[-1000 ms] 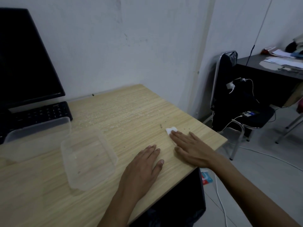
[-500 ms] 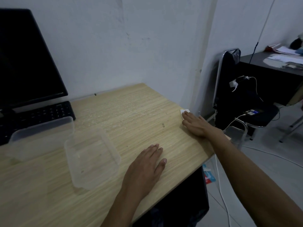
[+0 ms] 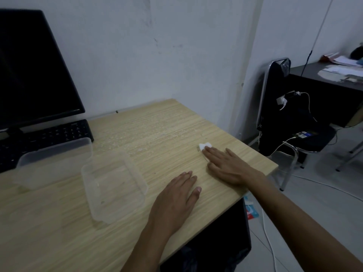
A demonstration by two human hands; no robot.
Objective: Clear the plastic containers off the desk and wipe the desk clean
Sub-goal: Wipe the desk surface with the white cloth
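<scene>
My right hand (image 3: pixel 228 165) lies flat on the wooden desk (image 3: pixel 149 130), fingers pressing a small white tissue (image 3: pixel 204 146) whose tip shows beyond them. My left hand (image 3: pixel 176 199) rests palm down near the desk's front edge, holding nothing. Two clear plastic containers stand on the left half: one (image 3: pixel 113 185) just left of my left hand, the other (image 3: pixel 53 161) behind it by the keyboard. Both look empty.
A black monitor (image 3: pixel 33 71) and black keyboard (image 3: pixel 45 138) fill the desk's back left. The desk's right edge drops to a floor with white cables (image 3: pixel 269 238). A black chair (image 3: pixel 290 118) and a dark desk (image 3: pixel 326 83) stand to the right.
My right hand slid the tissue out to the desk's right edge, then back toward the middle. The left hand and both containers stayed put.
</scene>
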